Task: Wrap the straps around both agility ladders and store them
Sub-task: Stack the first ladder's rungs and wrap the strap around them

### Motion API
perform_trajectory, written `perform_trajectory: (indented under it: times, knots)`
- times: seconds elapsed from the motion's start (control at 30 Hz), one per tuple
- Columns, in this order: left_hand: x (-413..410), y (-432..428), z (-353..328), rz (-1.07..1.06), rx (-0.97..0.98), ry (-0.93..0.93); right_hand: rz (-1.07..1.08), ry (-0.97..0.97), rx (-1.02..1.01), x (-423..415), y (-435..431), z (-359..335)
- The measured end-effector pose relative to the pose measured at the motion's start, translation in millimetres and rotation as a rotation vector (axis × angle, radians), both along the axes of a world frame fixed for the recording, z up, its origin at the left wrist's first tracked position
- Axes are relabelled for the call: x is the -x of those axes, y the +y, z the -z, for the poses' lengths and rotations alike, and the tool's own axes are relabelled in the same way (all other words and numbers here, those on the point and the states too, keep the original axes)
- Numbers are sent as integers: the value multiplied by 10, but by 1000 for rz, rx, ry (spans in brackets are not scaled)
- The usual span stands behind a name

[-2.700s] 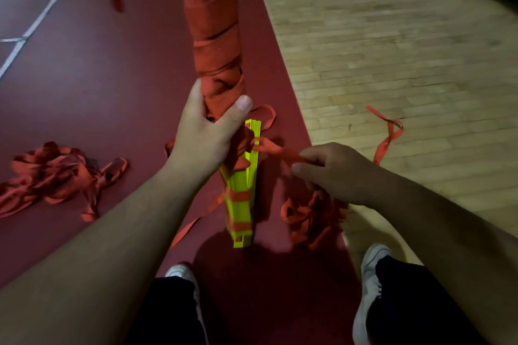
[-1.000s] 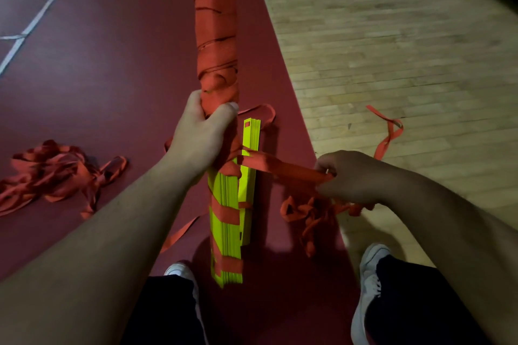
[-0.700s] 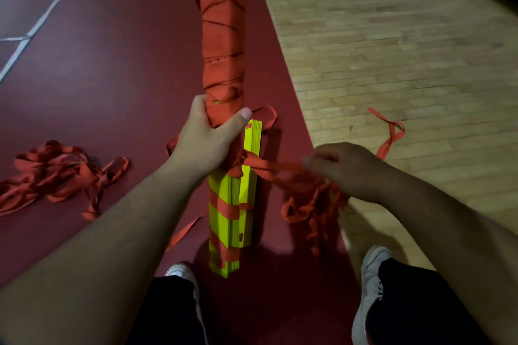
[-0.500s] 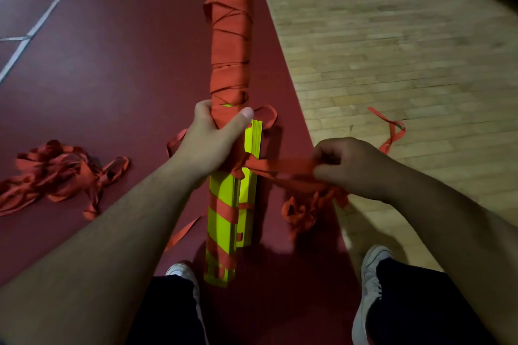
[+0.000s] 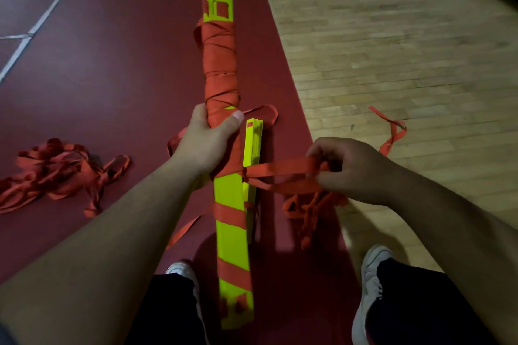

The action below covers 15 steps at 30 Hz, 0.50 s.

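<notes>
A bundle of neon-yellow ladder rungs [image 5: 232, 244] stands nearly upright in front of me, its upper half tightly wound in orange strap. My left hand [image 5: 206, 143] grips the bundle at the lower edge of the wound part. A second, shorter stack of yellow rungs [image 5: 252, 143] lies behind it on the floor. My right hand [image 5: 353, 171] pinches a taut length of orange strap [image 5: 280, 171] that runs from the bundle out to the right. Loose strap [image 5: 308, 210] hangs below that hand in a tangle.
Another heap of orange strap [image 5: 56, 173] lies on the dark red floor at the left. A strap end [image 5: 392, 131] rests on the wooden floor at the right. My two white shoes [image 5: 372, 288] stand at the bottom, either side of the bundle.
The bundle has slid down and toward me, so its yellow top end now shows. My right hand has pulled the strap further out to the right and taut.
</notes>
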<state>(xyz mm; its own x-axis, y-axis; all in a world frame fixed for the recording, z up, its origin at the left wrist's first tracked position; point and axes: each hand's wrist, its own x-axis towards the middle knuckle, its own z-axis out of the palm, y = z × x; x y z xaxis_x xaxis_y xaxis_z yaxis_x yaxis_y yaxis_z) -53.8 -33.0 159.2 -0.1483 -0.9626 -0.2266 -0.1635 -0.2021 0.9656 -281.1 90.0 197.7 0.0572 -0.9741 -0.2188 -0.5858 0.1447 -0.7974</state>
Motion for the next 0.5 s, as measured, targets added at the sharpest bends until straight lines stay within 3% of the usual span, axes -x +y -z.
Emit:
perform_trajectory:
  times: [0.17, 0.3, 0.4, 0.5]
  knots:
    - [-6, -88, 36, -76, -56, 38, -39, -164, 39, -100, 21, -58]
    - [3, -76, -38, -41, -112, 174, -12, -217, -8, -71, 26, -86]
    - [17, -2, -82, 57, -78, 265, -23, -278, -61, -44, 22, -96]
    - [17, 47, -157, 64, 11, 245, -17, -476, -132, -48, 5, -78]
